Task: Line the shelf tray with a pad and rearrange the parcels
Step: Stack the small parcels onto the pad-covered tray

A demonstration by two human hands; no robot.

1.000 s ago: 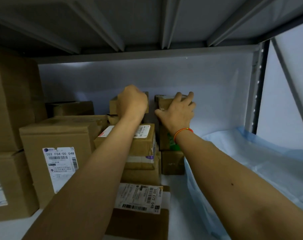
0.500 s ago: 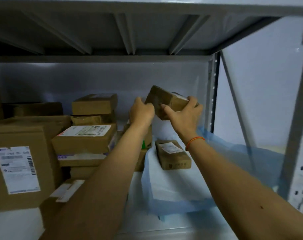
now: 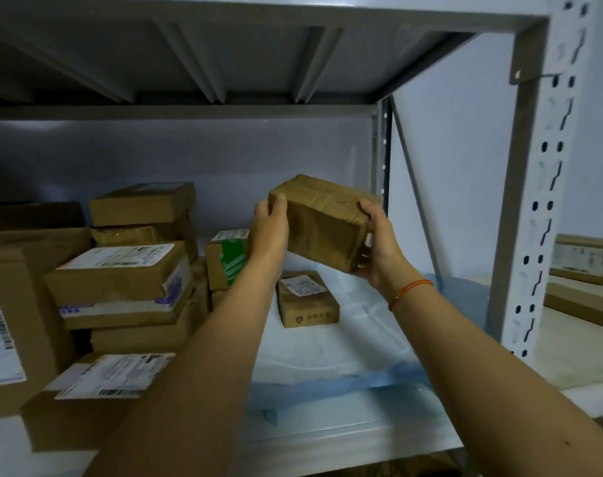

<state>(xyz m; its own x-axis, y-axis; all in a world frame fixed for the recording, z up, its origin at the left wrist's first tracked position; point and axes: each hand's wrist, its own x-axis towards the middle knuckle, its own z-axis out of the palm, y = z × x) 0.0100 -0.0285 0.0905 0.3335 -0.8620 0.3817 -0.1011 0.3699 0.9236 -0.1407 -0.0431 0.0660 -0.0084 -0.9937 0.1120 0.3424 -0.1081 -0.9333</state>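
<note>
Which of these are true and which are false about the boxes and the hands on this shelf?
1. Both hands hold one brown parcel in the air. True: left hand, right hand.
2. The blue-edged pad has no box on it. False: a small labelled box lies on it.
3. The right wrist wears an orange string bracelet. True.
4. The stacked boxes stand right of the pad. False: they stand left of it.

Parcel storeroom: grey slotted-upright metal shelving [image 3: 548, 187], stacked cardboard parcels [image 3: 121, 270] bearing barcoded shipping labels [image 3: 114, 375].
</note>
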